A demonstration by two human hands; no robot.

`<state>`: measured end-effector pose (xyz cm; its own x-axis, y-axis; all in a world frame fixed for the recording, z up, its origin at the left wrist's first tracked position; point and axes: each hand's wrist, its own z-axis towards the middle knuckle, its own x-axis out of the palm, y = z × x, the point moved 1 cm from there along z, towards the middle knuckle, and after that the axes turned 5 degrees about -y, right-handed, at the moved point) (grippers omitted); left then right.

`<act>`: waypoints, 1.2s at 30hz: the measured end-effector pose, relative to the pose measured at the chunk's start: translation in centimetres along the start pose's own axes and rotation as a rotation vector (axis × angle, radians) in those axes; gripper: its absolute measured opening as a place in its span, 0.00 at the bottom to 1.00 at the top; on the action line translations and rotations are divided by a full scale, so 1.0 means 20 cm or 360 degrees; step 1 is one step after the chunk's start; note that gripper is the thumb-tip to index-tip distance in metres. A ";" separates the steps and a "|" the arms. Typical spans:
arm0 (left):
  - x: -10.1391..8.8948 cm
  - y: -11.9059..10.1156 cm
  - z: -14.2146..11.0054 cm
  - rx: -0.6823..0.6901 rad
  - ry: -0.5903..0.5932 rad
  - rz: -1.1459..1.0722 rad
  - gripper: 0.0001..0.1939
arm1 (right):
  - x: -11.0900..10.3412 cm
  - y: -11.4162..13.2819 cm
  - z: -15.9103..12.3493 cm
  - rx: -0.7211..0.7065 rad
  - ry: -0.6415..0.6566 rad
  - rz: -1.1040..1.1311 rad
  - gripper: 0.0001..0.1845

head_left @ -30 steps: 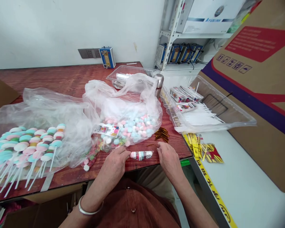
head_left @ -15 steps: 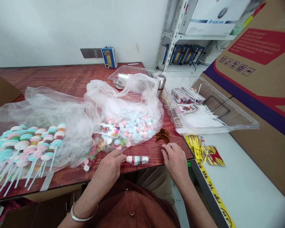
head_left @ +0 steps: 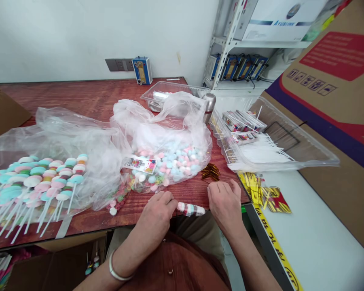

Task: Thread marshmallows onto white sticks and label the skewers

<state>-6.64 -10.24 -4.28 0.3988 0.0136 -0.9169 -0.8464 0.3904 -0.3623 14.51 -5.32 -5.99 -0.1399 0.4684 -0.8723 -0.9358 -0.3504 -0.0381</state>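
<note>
A short row of pink, white, blue and dark marshmallows in clear wrap lies at the table's front edge. My left hand pinches the wrap at its left end. Just past the other end is my right hand, its fingers curled down; what they hold, if anything, is hidden. Gold twist ties lie in a small pile behind that hand. Behind my left hand sits a clear bag of loose marshmallows, with a printed label card on it.
Many marshmallow sticks lie on plastic at the left. A clear tray with white sticks and labelled packs stands at the right, beside a large carton. A steel flask and another clear tray are farther back.
The wrapped marshmallows and my left hand have shifted right, closer to my right hand. My right hand's fingers have curled further down. The view has shifted slightly.
</note>
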 end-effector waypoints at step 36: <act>0.12 -0.09 0.12 -0.0012 -0.0555 -0.0328 0.11 | -0.10 0.31 -0.09 0.0065 -0.0198 0.0413 0.09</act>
<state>-3.20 -8.64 -5.43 0.6553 0.2478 -0.7135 -0.7381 0.4107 -0.5353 9.52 -9.87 -5.37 -0.4126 0.4639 -0.7839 -0.8754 -0.4399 0.2004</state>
